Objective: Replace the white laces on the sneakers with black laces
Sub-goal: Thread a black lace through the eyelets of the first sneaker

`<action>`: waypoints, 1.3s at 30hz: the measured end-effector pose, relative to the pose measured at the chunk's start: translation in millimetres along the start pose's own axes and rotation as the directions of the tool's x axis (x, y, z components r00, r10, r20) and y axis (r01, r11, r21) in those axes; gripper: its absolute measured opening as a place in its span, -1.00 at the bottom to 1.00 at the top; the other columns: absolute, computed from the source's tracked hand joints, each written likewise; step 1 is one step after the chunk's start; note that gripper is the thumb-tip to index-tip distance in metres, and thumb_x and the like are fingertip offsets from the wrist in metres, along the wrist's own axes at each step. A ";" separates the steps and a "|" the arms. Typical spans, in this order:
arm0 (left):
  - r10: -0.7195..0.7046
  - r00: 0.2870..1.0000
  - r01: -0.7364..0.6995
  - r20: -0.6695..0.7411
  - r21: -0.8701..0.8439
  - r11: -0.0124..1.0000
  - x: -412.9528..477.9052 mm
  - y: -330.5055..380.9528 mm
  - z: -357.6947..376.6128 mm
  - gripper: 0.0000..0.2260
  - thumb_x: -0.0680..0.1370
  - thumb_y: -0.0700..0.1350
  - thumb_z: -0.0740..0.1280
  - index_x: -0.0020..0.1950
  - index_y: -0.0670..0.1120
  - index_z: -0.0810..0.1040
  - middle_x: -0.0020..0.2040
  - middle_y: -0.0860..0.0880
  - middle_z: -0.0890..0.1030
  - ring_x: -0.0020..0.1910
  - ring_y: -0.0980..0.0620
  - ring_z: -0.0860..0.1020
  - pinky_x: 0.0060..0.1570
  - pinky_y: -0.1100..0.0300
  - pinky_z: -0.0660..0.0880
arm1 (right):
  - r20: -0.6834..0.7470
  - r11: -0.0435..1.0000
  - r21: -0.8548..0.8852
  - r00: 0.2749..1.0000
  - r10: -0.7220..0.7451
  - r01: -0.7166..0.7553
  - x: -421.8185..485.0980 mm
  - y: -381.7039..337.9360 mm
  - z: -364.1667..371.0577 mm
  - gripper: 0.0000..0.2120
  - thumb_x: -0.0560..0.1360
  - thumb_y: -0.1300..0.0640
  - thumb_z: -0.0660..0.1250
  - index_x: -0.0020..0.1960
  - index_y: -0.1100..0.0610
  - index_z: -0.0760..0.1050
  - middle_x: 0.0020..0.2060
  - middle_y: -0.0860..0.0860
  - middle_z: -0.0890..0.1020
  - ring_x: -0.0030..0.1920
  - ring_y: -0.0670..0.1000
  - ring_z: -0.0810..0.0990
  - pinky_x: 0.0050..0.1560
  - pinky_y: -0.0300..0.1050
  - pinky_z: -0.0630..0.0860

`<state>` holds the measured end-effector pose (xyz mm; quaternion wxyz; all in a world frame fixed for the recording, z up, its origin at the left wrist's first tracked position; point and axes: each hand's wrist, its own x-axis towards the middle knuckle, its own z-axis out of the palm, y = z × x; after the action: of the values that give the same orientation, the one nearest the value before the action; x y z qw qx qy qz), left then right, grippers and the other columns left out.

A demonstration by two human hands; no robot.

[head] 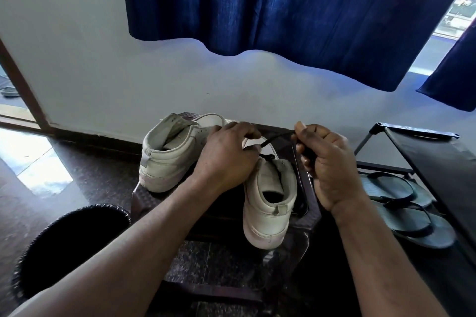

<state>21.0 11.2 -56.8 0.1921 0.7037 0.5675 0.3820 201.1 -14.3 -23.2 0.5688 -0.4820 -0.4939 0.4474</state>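
My right fingers (300,134) pinch the black lace (277,137), limp and light, best held near its stiff tip; my left hand (228,154) clamps its other stretch over the near sneaker (269,203). That sneaker stands on the worktop (306,216), soft-sided, steadied at the eyelets.

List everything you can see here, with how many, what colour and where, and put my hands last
sneakers: two, off-white, on the stool, heels toward the camera
black lace: one, black, stretched between both hands above the right sneaker
stool: one, dark brown, centre
bin: one, black, lower left on the floor
flip-flops: two, dark grey, low in the rack
rack: one, black, right
curtain: dark blue, above
left hand: on the right sneaker, pinching the lace
right hand: closed on the lace's end
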 end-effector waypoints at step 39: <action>-0.243 0.967 0.192 -0.073 -0.412 0.891 0.8 3.9 9.0 -0.76 0.62 -0.28 0.28 -0.06 0.00 0.66 -0.17 0.09 0.75 -0.18 0.31 0.66 -0.20 0.44 0.52 | 0.058 0.851 -0.525 0.997 0.056 -0.017 8.6 27.7 -11.2 -0.84 0.41 -0.04 0.62 -0.13 0.02 0.72 -0.23 -0.03 0.74 -0.21 -0.05 0.66 -0.11 -0.06 0.60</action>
<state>30.4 12.3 -59.5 0.3388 0.5562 0.5629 0.5089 212.3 -3.3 -50.0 0.3895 -0.6117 -0.6077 0.3237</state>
